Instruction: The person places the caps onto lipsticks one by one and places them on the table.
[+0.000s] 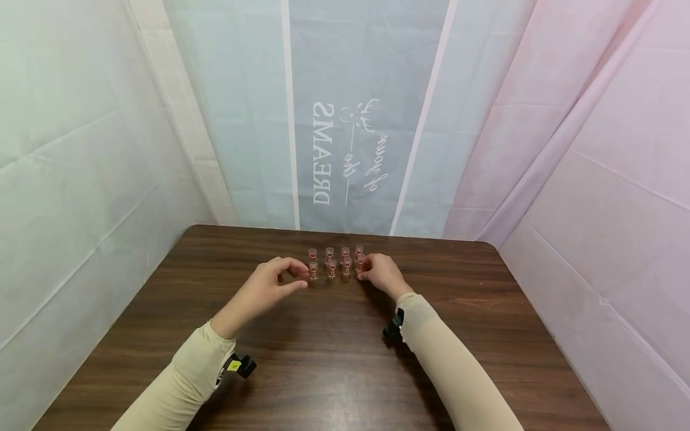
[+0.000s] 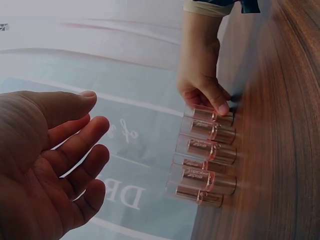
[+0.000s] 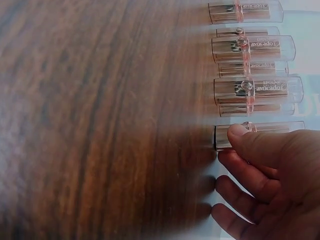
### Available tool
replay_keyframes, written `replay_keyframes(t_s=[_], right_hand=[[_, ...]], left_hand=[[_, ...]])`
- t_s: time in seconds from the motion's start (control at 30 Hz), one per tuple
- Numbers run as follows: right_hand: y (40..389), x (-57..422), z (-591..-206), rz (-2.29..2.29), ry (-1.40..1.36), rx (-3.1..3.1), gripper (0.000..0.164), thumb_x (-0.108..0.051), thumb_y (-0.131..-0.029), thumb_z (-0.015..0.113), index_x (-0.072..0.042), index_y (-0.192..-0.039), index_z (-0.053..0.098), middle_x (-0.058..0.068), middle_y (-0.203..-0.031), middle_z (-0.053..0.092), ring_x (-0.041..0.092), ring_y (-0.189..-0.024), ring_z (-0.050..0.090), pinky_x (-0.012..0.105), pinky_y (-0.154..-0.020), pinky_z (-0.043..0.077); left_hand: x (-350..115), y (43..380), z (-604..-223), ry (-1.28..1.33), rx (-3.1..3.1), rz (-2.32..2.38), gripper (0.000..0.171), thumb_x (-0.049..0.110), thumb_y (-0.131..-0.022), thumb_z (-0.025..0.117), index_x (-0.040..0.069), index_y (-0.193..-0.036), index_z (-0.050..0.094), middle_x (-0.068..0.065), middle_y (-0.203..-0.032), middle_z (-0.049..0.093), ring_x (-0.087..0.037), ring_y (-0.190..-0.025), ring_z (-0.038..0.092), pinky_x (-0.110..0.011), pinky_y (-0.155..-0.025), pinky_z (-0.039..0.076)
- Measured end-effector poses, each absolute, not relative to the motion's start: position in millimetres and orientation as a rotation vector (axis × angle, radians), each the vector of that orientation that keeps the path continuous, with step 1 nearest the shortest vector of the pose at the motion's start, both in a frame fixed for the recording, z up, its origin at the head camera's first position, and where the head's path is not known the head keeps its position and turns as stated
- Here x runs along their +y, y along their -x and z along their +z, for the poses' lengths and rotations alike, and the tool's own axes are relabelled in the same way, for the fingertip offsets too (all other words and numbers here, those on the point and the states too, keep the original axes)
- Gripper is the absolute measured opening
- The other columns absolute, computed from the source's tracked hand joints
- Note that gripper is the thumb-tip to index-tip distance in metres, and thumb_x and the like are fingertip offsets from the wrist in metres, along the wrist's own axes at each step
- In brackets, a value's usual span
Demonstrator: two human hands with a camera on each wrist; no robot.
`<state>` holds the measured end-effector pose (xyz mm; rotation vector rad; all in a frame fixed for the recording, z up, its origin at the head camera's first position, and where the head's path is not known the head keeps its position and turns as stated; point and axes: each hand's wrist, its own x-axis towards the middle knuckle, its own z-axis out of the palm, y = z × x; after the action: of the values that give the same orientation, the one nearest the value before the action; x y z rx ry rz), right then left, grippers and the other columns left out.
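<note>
Several lipstick tubes [image 1: 331,269] with clear caps stand upright in two rows at the table's far side, their labels reading "avocado" in the right wrist view. My right hand [image 1: 384,274] pinches the front-row lipstick [image 3: 270,126] at the right end, thumb on its lower part; its base appears to rest on the table. Left of the rows, my left hand [image 1: 272,280] holds nothing, its fingers loosely bent and thumb apart. Nearest to it is the front-row lipstick [image 1: 314,271] at the left end. Some back-row tubes are partly hidden by those in front.
The dark wood table [image 1: 323,359] has a far edge just behind the tubes. Beyond it hangs a pale blue-grey cloth [image 1: 366,72] with mirrored white lettering. White cloth walls [image 1: 64,149] stand on both sides. Black wrist cameras [image 1: 246,366] sit at the sleeves.
</note>
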<state>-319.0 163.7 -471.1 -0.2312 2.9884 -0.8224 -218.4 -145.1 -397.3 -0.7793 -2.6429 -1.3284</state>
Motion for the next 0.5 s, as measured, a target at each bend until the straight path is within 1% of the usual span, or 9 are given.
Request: replay_keyframes(t_s=[0.07, 0.17, 0.23, 0.3, 0.4, 0.5], right_hand=[[318.2, 163.6, -470.9, -0.825, 0.222, 2.988, 0.018, -0.024, -0.088, 0.083, -0.013, -0.096, 0.072, 0.004, -0.097, 0.072, 0.021, -0.084, 0.064, 0.043, -0.081, 0.053], [318.2, 163.3, -471.5, -0.826, 0.217, 2.988, 0.018, -0.024, -0.088, 0.083, -0.013, -0.096, 0.072, 0.004, -0.096, 0.072, 0.021, -0.083, 0.064, 0.044, -0.081, 0.054], [319.0, 162.9, -472.4, -0.827, 0.212, 2.987, 0.017, -0.024, -0.088, 0.083, -0.012, -0.096, 0.073, 0.004, -0.095, 0.072, 0.021, -0.084, 0.064, 0.044, -0.082, 0.054], [319.8, 162.5, -473.5, -0.830, 0.211, 2.984, 0.018, -0.023, -0.088, 0.083, -0.012, -0.097, 0.073, 0.003, -0.096, 0.072, 0.020, -0.084, 0.064, 0.043, -0.083, 0.054], [320.6, 161.7, -474.2, -0.843, 0.217, 2.972, 0.019, -0.023, -0.087, 0.084, -0.013, -0.098, 0.073, 0.003, -0.097, 0.072, 0.020, -0.085, 0.064, 0.042, -0.083, 0.054], [318.8, 161.7, -473.1, -0.834, 0.231, 2.970, 0.018, -0.022, -0.087, 0.084, -0.013, -0.098, 0.072, 0.002, -0.097, 0.072, 0.020, -0.087, 0.066, 0.042, -0.084, 0.054]], left_hand=[[-144.0, 218.6, -398.5, 0.787, -2.644, -1.318, 0.020, 0.022, -0.093, 0.079, 0.018, -0.111, 0.073, 0.002, -0.105, 0.072, -0.019, -0.099, 0.064, -0.051, -0.082, 0.052], [-142.5, 218.7, -399.5, 0.793, -2.645, -1.293, 0.018, 0.022, -0.093, 0.079, 0.022, -0.109, 0.073, 0.005, -0.104, 0.072, -0.016, -0.098, 0.062, -0.050, -0.081, 0.052], [-141.4, 218.4, -400.1, 0.801, -2.645, -1.278, 0.017, 0.023, -0.093, 0.079, 0.024, -0.109, 0.073, 0.007, -0.104, 0.071, -0.017, -0.097, 0.062, -0.047, -0.080, 0.051], [-140.6, 217.9, -400.6, 0.810, -2.645, -1.267, 0.017, 0.024, -0.093, 0.079, 0.026, -0.109, 0.073, 0.009, -0.104, 0.070, -0.020, -0.099, 0.062, -0.044, -0.080, 0.051], [-139.8, 217.4, -401.5, 0.822, -2.646, -1.252, 0.017, 0.025, -0.093, 0.078, 0.025, -0.110, 0.073, 0.010, -0.105, 0.070, -0.021, -0.101, 0.063, -0.041, -0.080, 0.050], [-138.8, 216.6, -401.9, 0.820, -2.647, -1.232, 0.018, 0.024, -0.094, 0.077, 0.020, -0.111, 0.074, 0.010, -0.106, 0.070, -0.018, -0.101, 0.063, -0.043, -0.083, 0.051]])
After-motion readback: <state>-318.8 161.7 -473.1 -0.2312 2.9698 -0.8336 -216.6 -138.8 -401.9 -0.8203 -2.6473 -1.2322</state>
